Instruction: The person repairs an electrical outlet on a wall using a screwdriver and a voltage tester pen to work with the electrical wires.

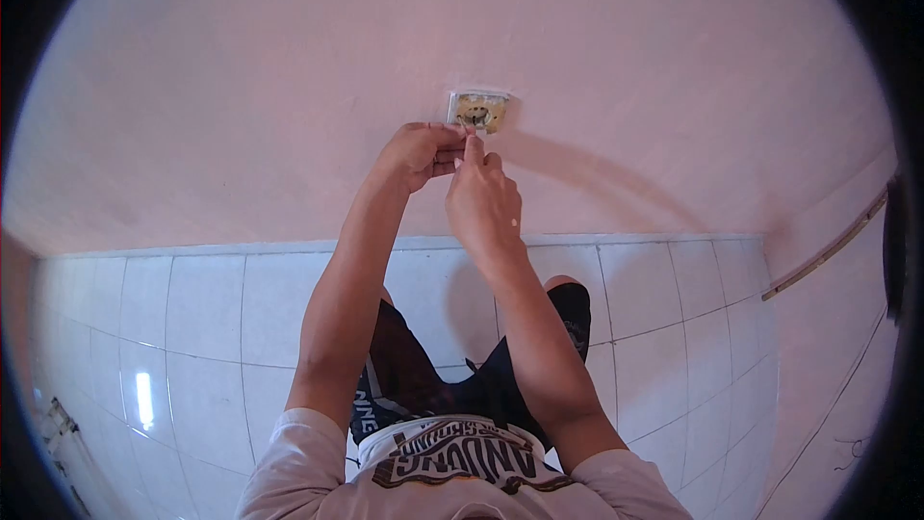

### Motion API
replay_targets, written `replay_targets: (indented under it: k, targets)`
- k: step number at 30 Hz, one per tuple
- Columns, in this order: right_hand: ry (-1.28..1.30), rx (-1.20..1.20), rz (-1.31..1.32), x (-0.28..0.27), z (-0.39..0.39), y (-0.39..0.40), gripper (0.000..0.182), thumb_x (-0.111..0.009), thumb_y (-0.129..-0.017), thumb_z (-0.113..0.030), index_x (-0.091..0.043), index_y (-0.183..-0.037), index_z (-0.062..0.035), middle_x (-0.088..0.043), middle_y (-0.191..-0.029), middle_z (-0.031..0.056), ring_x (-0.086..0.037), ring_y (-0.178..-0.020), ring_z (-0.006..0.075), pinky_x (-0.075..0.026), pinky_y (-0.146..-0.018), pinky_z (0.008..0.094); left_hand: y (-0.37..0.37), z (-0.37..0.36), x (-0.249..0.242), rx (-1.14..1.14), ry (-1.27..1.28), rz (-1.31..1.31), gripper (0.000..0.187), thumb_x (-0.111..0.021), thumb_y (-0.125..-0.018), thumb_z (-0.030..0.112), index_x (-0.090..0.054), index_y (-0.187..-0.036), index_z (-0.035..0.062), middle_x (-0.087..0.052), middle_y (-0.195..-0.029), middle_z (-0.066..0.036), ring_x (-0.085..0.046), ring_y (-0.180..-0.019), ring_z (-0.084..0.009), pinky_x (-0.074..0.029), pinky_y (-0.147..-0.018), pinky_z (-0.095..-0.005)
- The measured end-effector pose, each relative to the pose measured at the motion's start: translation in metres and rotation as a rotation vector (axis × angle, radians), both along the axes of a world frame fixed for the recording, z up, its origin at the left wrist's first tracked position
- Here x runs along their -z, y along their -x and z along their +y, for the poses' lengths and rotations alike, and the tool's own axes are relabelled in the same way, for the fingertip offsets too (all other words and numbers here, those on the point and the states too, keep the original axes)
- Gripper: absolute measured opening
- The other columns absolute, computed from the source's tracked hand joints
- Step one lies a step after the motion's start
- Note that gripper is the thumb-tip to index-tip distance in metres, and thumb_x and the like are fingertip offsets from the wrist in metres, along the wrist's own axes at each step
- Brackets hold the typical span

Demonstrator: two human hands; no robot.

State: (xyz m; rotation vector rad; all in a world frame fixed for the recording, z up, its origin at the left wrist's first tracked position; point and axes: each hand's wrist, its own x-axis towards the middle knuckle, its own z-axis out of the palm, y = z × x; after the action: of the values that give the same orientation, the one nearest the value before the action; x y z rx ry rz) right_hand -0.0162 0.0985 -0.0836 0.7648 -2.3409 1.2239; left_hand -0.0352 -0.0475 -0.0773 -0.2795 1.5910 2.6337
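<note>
A wall socket [496,114] with a white and yellowish body sits on the pink wall, its worn inside showing and dark openings in its middle. Just under its lower left edge, my left hand [423,152] has its thumb and fingers brought together. My right hand [486,195] is beside it, fingers curled and index finger pointing up at the socket's lower edge. The fingertips of both hands meet there. Something thin and small shows between them, too small to name.
Pink wall [289,58] fills the upper view, with my arm's shadow right of the socket. White floor tiles [207,303] lie below, around my legs. A brown strip [828,248] and a cable [828,404] run along the right side. A cluttered object [60,419] lies far left.
</note>
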Motion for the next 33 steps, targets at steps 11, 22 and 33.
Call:
replay_targets:
  k: [11,22,33]
  targets:
    - [1.019,-0.385,-1.232,-0.021,-0.007,-0.019,0.031,-0.051,-0.104,-0.021,-0.053,-0.132,-0.0078,-0.060,-0.092,0.0107,-0.057,-0.064,0.0140,-0.045,-0.046,0.0309,-0.002,-0.005,-0.002,-0.017,0.025,0.010,0.019,-0.066,-0.097,0.012,-0.068,-0.107,-0.0040,-0.073,-0.096,-0.013,-0.071,-0.080,-0.0199,-0.058,-0.071,-0.0316]
    - [0.133,0.076,0.018,0.009,-0.021,-0.002,0.036,-0.049,-0.104,-0.019,-0.050,-0.137,-0.0049,-0.065,-0.103,0.0161,-0.070,-0.081,0.0248,-0.054,-0.054,0.0382,-0.001,0.002,0.002,-0.125,0.030,-0.033,0.018,-0.065,-0.096,0.013,-0.070,-0.107,-0.0006,-0.073,-0.095,-0.011,-0.071,-0.080,-0.0187,-0.059,-0.071,-0.0298]
    - [0.850,-0.213,-1.019,-0.030,-0.007,-0.022,0.035,-0.046,-0.107,-0.021,-0.052,-0.138,-0.0071,-0.049,-0.081,0.0021,-0.043,-0.059,0.0063,-0.038,-0.042,0.0256,0.004,-0.001,0.001,-0.068,0.031,-0.011,0.023,-0.061,-0.099,0.013,-0.067,-0.114,-0.0045,-0.073,-0.101,-0.013,-0.071,-0.089,-0.0203,-0.059,-0.077,-0.0337]
